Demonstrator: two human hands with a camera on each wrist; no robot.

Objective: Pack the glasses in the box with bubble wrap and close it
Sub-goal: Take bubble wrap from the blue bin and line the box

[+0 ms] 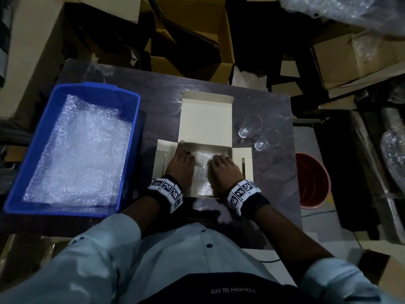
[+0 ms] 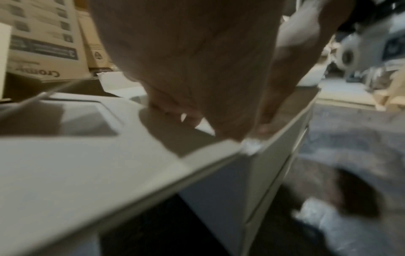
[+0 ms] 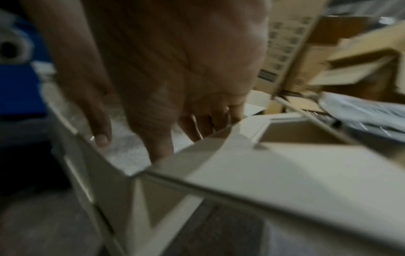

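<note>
A white cardboard box (image 1: 228, 137) stands open in the middle of the dark table, its lid flap folded away from me and its side flaps spread out. A sheet of bubble wrap (image 1: 201, 172) lines the inside. My left hand (image 1: 183, 159) and right hand (image 1: 221, 165) are both inside the box, fingers pressing down on the wrap. In the right wrist view my right hand (image 3: 164, 86) reaches down onto the bubble wrap (image 3: 129, 152). The left wrist view shows my left hand (image 2: 197, 86) behind the box's left flap (image 2: 87, 164). Two clear glasses (image 1: 249, 126) (image 1: 266, 139) lie on the table right of the box.
A blue bin (image 1: 133, 119) holding more bubble wrap (image 1: 83, 150) sits left of the box. A red bucket (image 1: 311, 181) stands below the table's right edge. Brown cartons (image 1: 192, 40) crowd the floor behind. A scrap of wrap (image 1: 210, 207) hangs at the near edge.
</note>
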